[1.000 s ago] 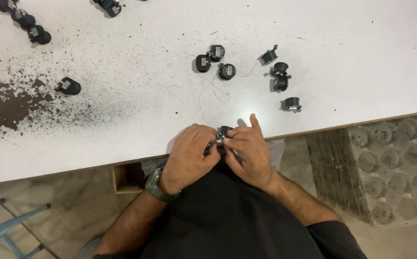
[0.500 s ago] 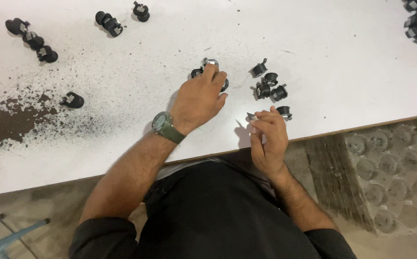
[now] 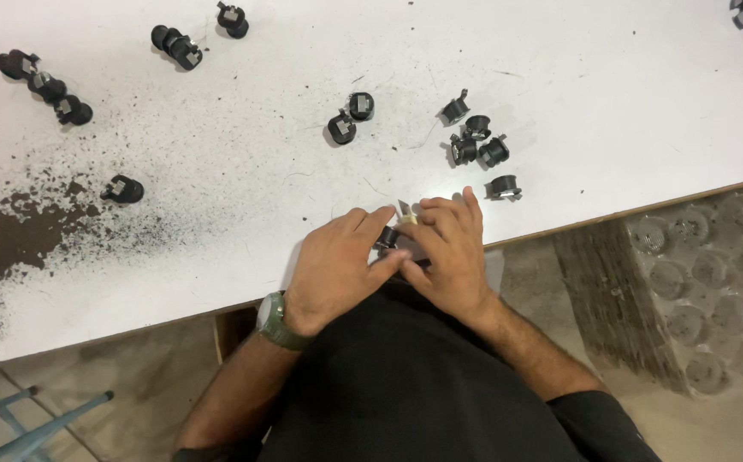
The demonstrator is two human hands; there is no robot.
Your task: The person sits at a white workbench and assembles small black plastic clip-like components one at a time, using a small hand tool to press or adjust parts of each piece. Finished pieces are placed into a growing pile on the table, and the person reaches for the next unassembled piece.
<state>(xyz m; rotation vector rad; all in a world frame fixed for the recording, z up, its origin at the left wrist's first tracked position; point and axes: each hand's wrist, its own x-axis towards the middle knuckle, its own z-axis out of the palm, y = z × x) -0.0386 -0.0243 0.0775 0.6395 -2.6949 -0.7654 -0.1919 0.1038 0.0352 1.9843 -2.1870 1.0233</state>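
Note:
My left hand (image 3: 337, 269) and my right hand (image 3: 444, 252) meet at the near edge of a white table (image 3: 559, 103). Between their fingers sits a small black round part (image 3: 388, 237), held by both hands. A short pale blade tip (image 3: 406, 210) sticks up from my right hand's fingers. My left wrist wears a green watch (image 3: 274, 320). Two similar black parts (image 3: 350, 117) lie just beyond the hands, and a cluster of several more black parts (image 3: 478, 145) lies to the right of them.
More black parts lie at the far left (image 3: 46, 85), at the top middle (image 3: 179, 44) and singly (image 3: 123, 189) by a patch of dark dust (image 3: 12, 231). Stacked clear moulded trays (image 3: 713, 282) sit on the floor at right. A blue metal frame (image 3: 20, 419) stands lower left.
My left hand has pulled back from the pair of black parts further out on the table and rejoined my right hand at the table edge, now holding a black part.

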